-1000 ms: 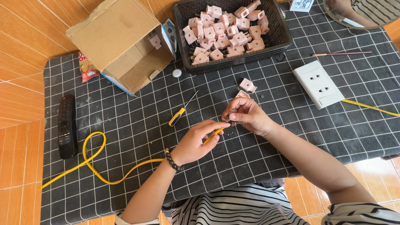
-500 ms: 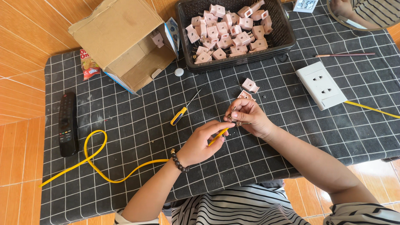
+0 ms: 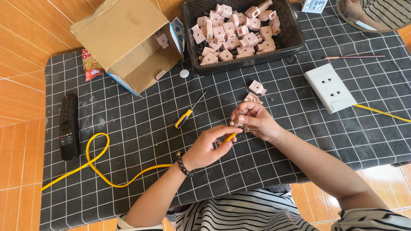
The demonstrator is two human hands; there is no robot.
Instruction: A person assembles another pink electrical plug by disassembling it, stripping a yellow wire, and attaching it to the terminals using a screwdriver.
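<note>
Left hand (image 3: 209, 147) is closed around a small yellow-handled screwdriver (image 3: 230, 137), tip pointing up-right toward the other hand. Right hand (image 3: 254, 121) is pinched narrow around a small part with thin metal prongs (image 3: 248, 128); fingers hide most of it, so I can't tell its exact shape. Both hands meet mid-mat, just above the grey grid-patterned table mat (image 3: 299, 141).

Just beyond the right hand: two loose pink plastic plug pieces (image 3: 257, 87), one almost touching the fingertips. Second yellow-handled screwdriver (image 3: 187, 114) lies on the mat left of the hands, untouched.

Far side: black plastic basket (image 3: 295, 40) full of pink plug housings (image 3: 233, 32). Open cardboard box (image 3: 124, 42) on its side to the basket's left, snack packet (image 3: 90, 65) beside it. White wall socket block (image 3: 330, 87) to the right, yellow cable (image 3: 381, 112) running off from it. Another yellow cable loop (image 3: 96, 164) lower left, near a black remote control (image 3: 69, 126).
</note>
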